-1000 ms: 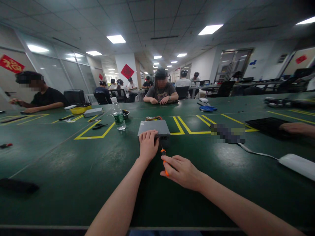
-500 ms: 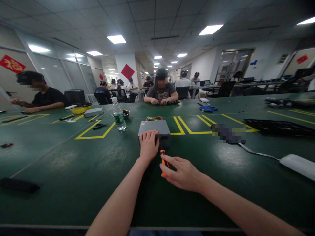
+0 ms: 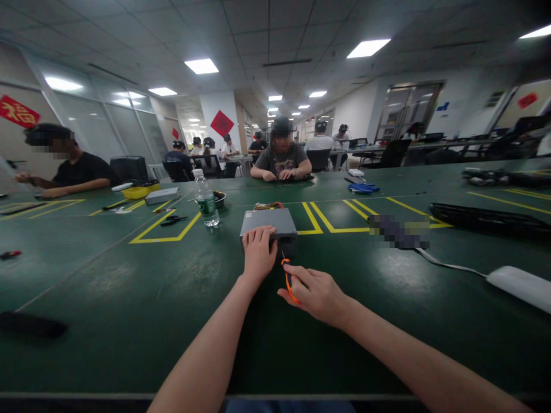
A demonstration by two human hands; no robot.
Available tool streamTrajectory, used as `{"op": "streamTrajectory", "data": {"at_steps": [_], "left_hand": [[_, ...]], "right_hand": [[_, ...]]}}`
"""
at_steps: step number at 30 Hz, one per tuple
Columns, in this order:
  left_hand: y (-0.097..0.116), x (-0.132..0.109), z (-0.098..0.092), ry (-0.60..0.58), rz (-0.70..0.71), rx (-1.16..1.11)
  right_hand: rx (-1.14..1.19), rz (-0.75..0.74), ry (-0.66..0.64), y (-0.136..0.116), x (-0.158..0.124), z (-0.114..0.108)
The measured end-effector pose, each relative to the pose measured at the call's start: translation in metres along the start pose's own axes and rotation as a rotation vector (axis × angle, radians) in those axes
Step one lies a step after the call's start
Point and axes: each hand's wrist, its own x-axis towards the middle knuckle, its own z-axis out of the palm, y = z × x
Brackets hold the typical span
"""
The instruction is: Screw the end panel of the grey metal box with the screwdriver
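Observation:
A grey metal box (image 3: 279, 219) with a black socket on its near face and coloured wires behind it stands on the green table (image 3: 107, 355). My left hand (image 3: 258, 249) lies on its top near edge at the left, fingers bent over the box. An orange and black screwdriver (image 3: 288, 280) is held in my right hand (image 3: 316, 292), between thumb and fingers. Its thin shaft points up at the near face of the box, below the socket; whether the tip touches cannot be made out.
A water bottle (image 3: 206, 201) and a small bowl (image 3: 219, 199) stand left of the box. To the right are a white power strip (image 3: 519, 287) and a black panel (image 3: 486, 219). A person (image 3: 282, 155) sits opposite, another (image 3: 73, 163) at the left.
The fingers of my right hand have closed further round the screwdriver handle, and its handle has turned. My left hand and the box stay in place.

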Motion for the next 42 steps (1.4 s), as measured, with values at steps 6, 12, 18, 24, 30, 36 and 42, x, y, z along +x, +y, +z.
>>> {"op": "streamTrajectory", "data": {"at_steps": [6, 12, 18, 24, 30, 36, 42], "left_hand": [[0.0, 0.001, 0.001, 0.006, -0.01, 0.002], [0.0, 0.001, 0.001, 0.0, -0.013, -0.004], [0.002, 0.001, 0.0, 0.003, -0.007, 0.011], [0.001, 0.001, -0.001, 0.009, 0.007, 0.012], [0.0, 0.0, 0.0, 0.008, 0.006, 0.018], [0.0, 0.0, -0.001, 0.003, 0.011, 0.004], [0.0, 0.0, -0.002, 0.0, 0.013, 0.001]], "right_hand": [[-0.03, 0.016, -0.056, 0.0, 0.002, 0.003], [-0.075, -0.029, -0.149, -0.003, 0.002, 0.006], [-0.051, -0.039, -0.208, -0.004, 0.0, 0.005], [-0.015, -0.029, -0.128, 0.006, -0.004, -0.003], [0.052, 0.014, -0.041, 0.021, -0.016, -0.019], [0.05, 0.042, -0.067, 0.025, -0.017, -0.02], [0.032, 0.071, -0.083, 0.026, -0.017, -0.017]]}}
